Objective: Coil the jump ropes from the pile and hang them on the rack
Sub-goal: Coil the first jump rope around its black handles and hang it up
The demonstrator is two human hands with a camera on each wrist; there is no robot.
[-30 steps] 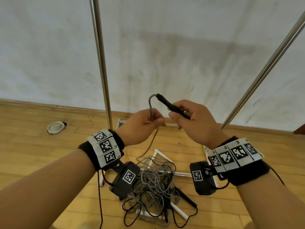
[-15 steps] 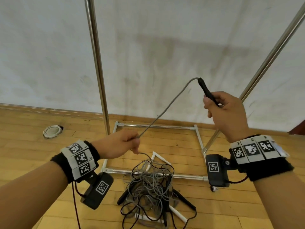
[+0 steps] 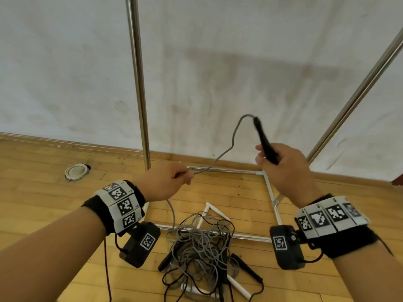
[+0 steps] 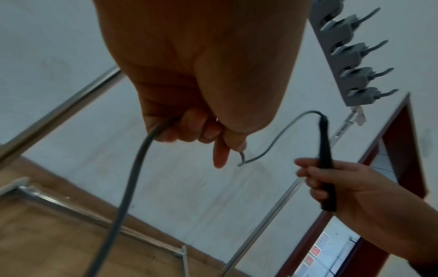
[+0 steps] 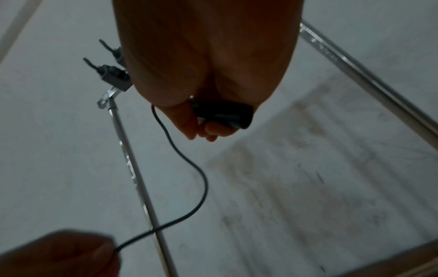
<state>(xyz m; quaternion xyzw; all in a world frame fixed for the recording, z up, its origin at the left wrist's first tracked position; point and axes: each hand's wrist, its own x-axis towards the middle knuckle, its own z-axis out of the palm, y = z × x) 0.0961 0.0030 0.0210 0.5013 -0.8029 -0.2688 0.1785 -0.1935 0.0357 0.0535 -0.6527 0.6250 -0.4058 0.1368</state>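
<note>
Both hands are raised apart: the right hand (image 3: 285, 168) grips a slim black handle (image 3: 265, 142) tip-up, while the left hand (image 3: 165, 182) clenches its thin grey cord (image 3: 226, 149). Below, the tangled pile of ropes (image 3: 202, 247) lies on the wooden floor (image 3: 43, 203) inside the steel-tube rack (image 3: 139, 83).

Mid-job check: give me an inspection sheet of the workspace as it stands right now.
Surface: wooden floor, bare planks around the rack base.
Job's things: grey rope strung between both hands, trailing down to the tangled pile; rack uprights; hooks carry nothing.
Clutter: round white object on the floor by the wall.
Grippers: left hand grips the rope; right hand holds the black handle.
Cables: thin leads hang from both wrist cameras.
Surroundings: white wall, dark red door frame.
</note>
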